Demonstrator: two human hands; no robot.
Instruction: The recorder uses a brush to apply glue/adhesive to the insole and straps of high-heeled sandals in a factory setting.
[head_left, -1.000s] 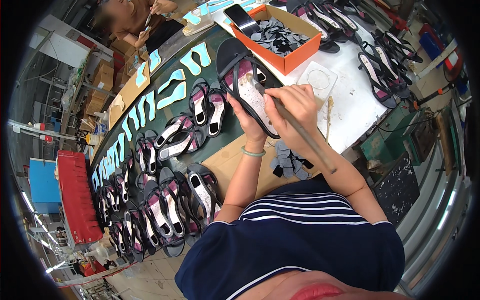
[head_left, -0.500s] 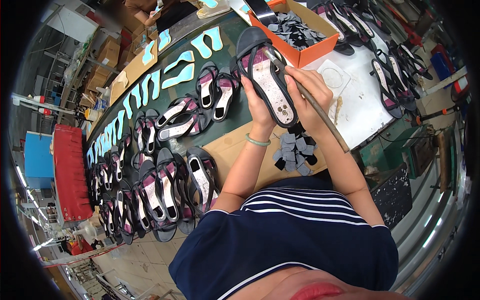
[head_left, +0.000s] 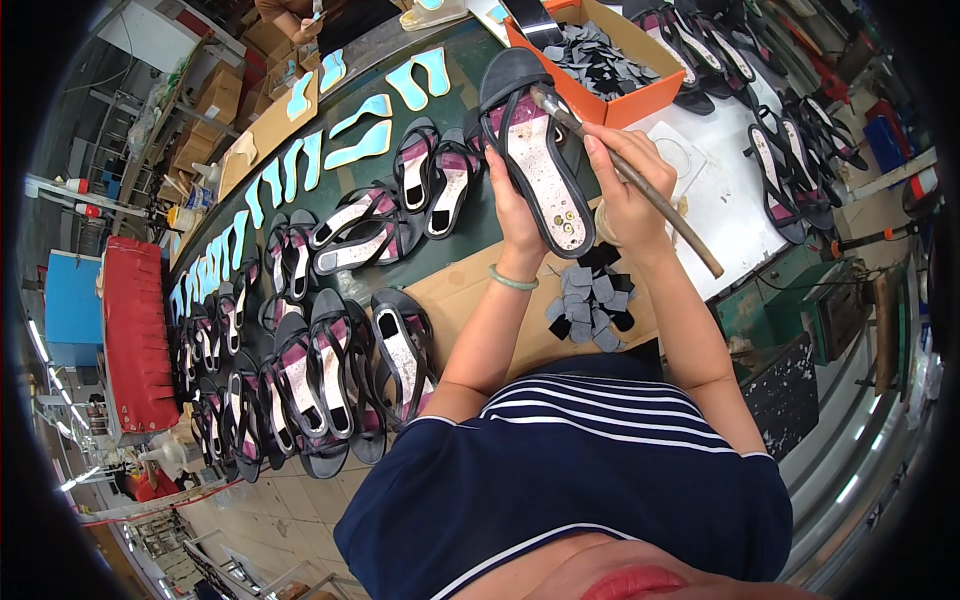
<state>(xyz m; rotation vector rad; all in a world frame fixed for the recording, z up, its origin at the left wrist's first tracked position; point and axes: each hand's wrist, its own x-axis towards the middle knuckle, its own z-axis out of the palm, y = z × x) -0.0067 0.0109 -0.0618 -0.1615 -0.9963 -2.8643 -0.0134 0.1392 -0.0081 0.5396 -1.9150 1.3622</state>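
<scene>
The left hand [head_left: 517, 212] is gripping a black strapped sandal [head_left: 545, 190] by its left edge, the thumb lying along that side near the straps and the palm sitting beside and under the sole; the other fingers are hiding beneath it, so their exact spread cannot be told. The sandal is tilting in the air above a cardboard sheet [head_left: 475, 305] and a green table [head_left: 452, 106], its pale insole facing up and its heel end, marked with brown spots, pointing toward the wearer. The right hand [head_left: 632, 190] is clamping its thumb and fingers on a wooden-handled brush [head_left: 690, 240], just right of the sandal. The brush's bristles are reaching past the fingertips to the straps at the toe end; whether they are touching the insole cannot be told. Below the sandal's heel, a pile of grey and black patches [head_left: 590, 298] is lying on the cardboard. An orange box [head_left: 645, 103] full of similar patches is standing beyond the right hand. More sandals [head_left: 400, 350] are crowding the left side of the table, with light-blue cut pieces [head_left: 358, 147] lying behind them.
</scene>
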